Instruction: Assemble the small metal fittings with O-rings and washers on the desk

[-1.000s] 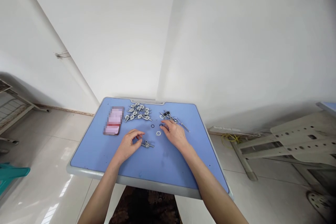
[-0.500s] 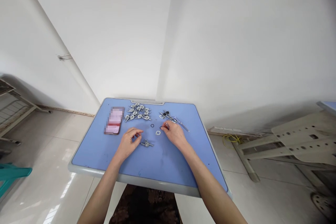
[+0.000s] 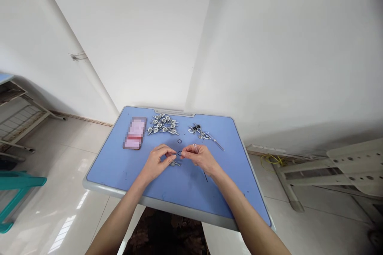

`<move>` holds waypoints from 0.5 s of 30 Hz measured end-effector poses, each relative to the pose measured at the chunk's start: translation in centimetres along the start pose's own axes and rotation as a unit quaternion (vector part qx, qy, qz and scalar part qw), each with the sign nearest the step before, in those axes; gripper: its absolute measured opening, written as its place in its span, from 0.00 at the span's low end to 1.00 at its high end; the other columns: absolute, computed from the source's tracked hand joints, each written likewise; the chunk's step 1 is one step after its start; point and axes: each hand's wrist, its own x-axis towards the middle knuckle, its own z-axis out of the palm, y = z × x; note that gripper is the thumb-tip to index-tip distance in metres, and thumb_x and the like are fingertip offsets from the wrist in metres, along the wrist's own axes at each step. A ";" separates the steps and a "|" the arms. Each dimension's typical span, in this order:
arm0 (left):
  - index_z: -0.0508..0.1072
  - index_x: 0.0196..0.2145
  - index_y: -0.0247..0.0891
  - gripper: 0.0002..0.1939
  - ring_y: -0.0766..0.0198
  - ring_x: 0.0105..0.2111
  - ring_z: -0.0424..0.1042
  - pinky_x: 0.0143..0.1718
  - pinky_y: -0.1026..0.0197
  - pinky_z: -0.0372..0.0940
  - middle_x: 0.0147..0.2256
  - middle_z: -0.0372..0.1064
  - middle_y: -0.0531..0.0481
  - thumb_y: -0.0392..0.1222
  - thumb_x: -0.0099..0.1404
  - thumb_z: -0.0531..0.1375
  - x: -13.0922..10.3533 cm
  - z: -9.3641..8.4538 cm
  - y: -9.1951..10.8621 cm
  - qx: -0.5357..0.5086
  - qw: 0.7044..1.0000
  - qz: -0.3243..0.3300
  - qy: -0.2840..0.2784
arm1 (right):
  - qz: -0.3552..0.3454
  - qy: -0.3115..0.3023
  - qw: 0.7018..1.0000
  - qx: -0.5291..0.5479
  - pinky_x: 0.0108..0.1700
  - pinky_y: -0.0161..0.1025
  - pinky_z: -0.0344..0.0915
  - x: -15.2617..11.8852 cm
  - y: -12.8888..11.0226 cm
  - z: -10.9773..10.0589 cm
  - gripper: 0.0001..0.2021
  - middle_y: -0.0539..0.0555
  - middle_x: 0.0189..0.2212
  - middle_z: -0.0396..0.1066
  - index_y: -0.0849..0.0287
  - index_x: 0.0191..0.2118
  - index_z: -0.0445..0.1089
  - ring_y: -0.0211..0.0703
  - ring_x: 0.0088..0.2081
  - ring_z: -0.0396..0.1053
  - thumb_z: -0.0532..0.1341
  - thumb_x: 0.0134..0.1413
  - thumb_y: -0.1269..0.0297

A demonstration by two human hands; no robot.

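Note:
My right hand [image 3: 200,157] pinches a small black O-ring [image 3: 180,153] between thumb and index finger, over the middle of the table. A clear pinkish handle [image 3: 196,148] shows among its fingers, and a thin dark shaft [image 3: 206,176] sticks out below the hand; they look like one slim tool. My left hand [image 3: 160,161] is curved beside the ring, thumb and fingers apart, with nothing visible in it. Just under its fingertips lies a small metal valve-like part [image 3: 176,163], partly hidden. A second black O-ring [image 3: 179,141] lies flat beyond my hands.
Several similar metal parts [image 3: 163,124] are heaped at the table's back. Right of them lie black discs [image 3: 196,127], small metal pieces and a clear-handled slim tool [image 3: 216,141]. A phone [image 3: 135,132] lies on the left. A wall stands behind the blue table [image 3: 119,167].
My right hand has brought the O-ring left and nearer to me, close to the left fingertips. The dark shaft now shows below it. The pale flat gasket is no longer visible. The view has shifted slightly.

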 end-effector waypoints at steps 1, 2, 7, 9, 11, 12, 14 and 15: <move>0.75 0.37 0.38 0.10 0.63 0.34 0.69 0.41 0.59 0.62 0.32 0.69 0.49 0.45 0.66 0.58 0.0 0.0 0.1 0.008 1.000 -0.004 -0.001 | 0.007 -0.007 1.000 0.010 0.20 0.33 0.46 -0.1 0.0 0.2 0.15 0.50 0.22 0.73 0.61 0.27 0.72 0.29 0.17 0.51 0.67 0.38 0.54; 0.74 0.36 0.38 0.10 0.63 0.34 0.69 0.42 0.59 0.61 0.31 0.70 0.49 0.45 0.66 0.58 0.0 0.0 0.1 0.017 1.000 -0.008 -0.002 | 0.011 -0.013 1.000 0.018 0.20 0.33 0.44 -0.1 0.1 0.4 0.15 0.50 0.22 0.73 0.61 0.27 0.72 0.28 0.17 0.47 0.67 0.39 0.54; 0.73 0.29 0.38 0.11 0.63 0.33 0.68 0.44 0.58 0.59 0.29 0.72 0.50 0.43 0.67 0.56 0.0 -0.1 0.4 0.024 0.999 -0.014 -0.025 | -0.011 -0.052 0.998 0.023 0.22 0.33 0.50 -0.4 0.1 1.1 0.14 0.51 0.23 0.71 0.61 0.27 0.71 0.31 0.20 0.55 0.66 0.42 0.54; 0.72 0.28 0.37 0.11 0.64 0.32 0.68 0.44 0.58 0.58 0.28 0.71 0.51 0.41 0.67 0.56 0.0 -0.1 0.6 0.029 0.999 -0.011 -0.029 | -0.036 -0.057 0.998 0.009 0.27 0.34 0.57 -0.5 0.2 1.2 0.13 0.51 0.24 0.71 0.61 0.27 0.71 0.35 0.25 0.62 0.65 0.43 0.55; 0.71 0.28 0.38 0.10 0.64 0.31 0.67 0.43 0.58 0.58 0.28 0.70 0.52 0.39 0.66 0.56 0.0 -0.1 0.7 0.051 0.998 -0.007 -0.028 | -0.060 -0.042 0.997 -0.030 0.31 0.35 0.58 -0.6 0.3 1.3 0.10 0.50 0.24 0.70 0.61 0.28 0.71 0.36 0.27 0.63 0.64 0.45 0.58; 0.71 0.28 0.38 0.10 0.64 0.31 0.66 0.42 0.58 0.57 0.28 0.69 0.52 0.39 0.66 0.55 0.0 -0.1 0.7 0.065 0.997 -0.003 -0.030 | -0.069 -0.032 0.995 -0.058 0.31 0.35 0.58 -0.7 0.3 1.3 0.09 0.49 0.24 0.69 0.61 0.29 0.71 0.35 0.27 0.61 0.63 0.46 0.59; 0.70 0.28 0.38 0.09 0.64 0.30 0.66 0.42 0.58 0.57 0.27 0.68 0.52 0.38 0.66 0.55 -0.1 0.0 0.7 0.090 0.995 0.009 -0.037 | -0.080 -0.014 0.990 -0.117 0.29 0.34 0.54 -1.0 0.2 1.3 0.07 0.47 0.23 0.66 0.60 0.30 0.72 0.33 0.24 0.57 0.61 0.49 0.61; 0.70 0.28 0.38 0.09 0.64 0.30 0.66 0.41 0.58 0.56 0.27 0.68 0.52 0.38 0.66 0.55 -0.1 0.0 0.7 0.097 0.994 0.016 -0.042 | -0.087 -0.011 0.986 -0.145 0.28 0.34 0.53 -1.2 0.1 1.3 0.06 0.47 0.23 0.66 0.59 0.31 0.72 0.33 0.24 0.55 0.61 0.50 0.62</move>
